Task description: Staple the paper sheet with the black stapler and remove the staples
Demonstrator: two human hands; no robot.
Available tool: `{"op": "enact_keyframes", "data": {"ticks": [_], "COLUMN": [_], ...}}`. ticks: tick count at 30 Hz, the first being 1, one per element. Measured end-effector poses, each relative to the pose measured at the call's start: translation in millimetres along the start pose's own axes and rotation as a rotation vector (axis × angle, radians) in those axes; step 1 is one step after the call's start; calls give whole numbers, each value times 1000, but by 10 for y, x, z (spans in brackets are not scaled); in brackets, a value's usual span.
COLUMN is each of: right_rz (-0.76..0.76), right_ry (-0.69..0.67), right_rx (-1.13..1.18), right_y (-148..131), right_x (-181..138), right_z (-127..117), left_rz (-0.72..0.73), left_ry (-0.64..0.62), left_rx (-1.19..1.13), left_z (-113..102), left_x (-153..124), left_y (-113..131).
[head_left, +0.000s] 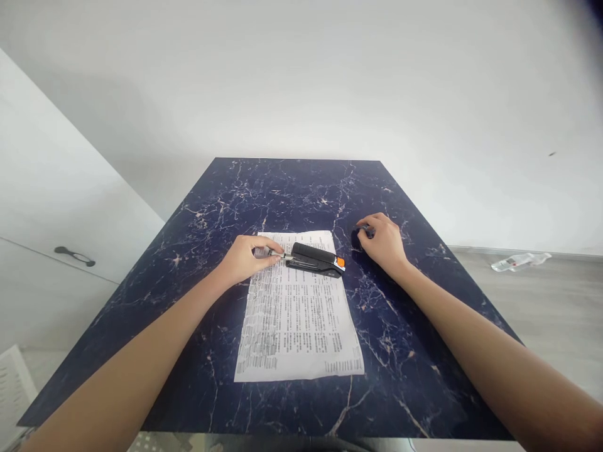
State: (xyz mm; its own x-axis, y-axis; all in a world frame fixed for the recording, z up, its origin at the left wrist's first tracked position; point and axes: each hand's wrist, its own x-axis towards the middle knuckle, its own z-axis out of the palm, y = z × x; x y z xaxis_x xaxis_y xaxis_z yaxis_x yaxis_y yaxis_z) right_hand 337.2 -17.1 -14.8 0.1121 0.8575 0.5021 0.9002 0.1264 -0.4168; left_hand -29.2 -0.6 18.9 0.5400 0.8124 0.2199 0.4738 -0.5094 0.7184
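A printed paper sheet (pixel 299 320) lies in the middle of a dark blue marbled table (pixel 198 207). Across its upper end rests a black stapler (pixel 315 259) with an orange tip pointing right. My left hand (pixel 245 257) sits on the paper's top left corner, fingers pinched on the stapler's metal end. My right hand (pixel 382 242) rests on the table to the right of the paper, fingers curled over a small dark object (pixel 366 231) that I cannot make out.
A white cabinet with a dark handle (pixel 74 255) stands at the left. A white wall rises behind the table. On the grey floor at the right lies a clear plastic bottle (pixel 518 261).
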Motion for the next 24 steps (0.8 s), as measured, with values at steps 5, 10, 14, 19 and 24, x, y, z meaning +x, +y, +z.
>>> {"op": "enact_keyframes", "data": {"ticks": [5,10,14,19,24], "right_rz": [-5,-5,-1,-9,-54], "right_ry": [-6,-5,-14,-9,36], "right_rx": [-3,6,5,5,39], "right_y": [-6,-7,-3,10,-85], "right_x": [1,0,1,4,0], "right_z": [-5,-6,-5,4,-42], "left_rz": [-27,-19,13,69,121], "left_ry": [6,-6,-20,-41,-93], "left_rx": [-23,-29,-32,1,84], "left_z": [-12,-15,-15,-46,-138], "left_x": [5,3,1,2,9], "left_y": [-5,-33,-51,-48,-122]}}
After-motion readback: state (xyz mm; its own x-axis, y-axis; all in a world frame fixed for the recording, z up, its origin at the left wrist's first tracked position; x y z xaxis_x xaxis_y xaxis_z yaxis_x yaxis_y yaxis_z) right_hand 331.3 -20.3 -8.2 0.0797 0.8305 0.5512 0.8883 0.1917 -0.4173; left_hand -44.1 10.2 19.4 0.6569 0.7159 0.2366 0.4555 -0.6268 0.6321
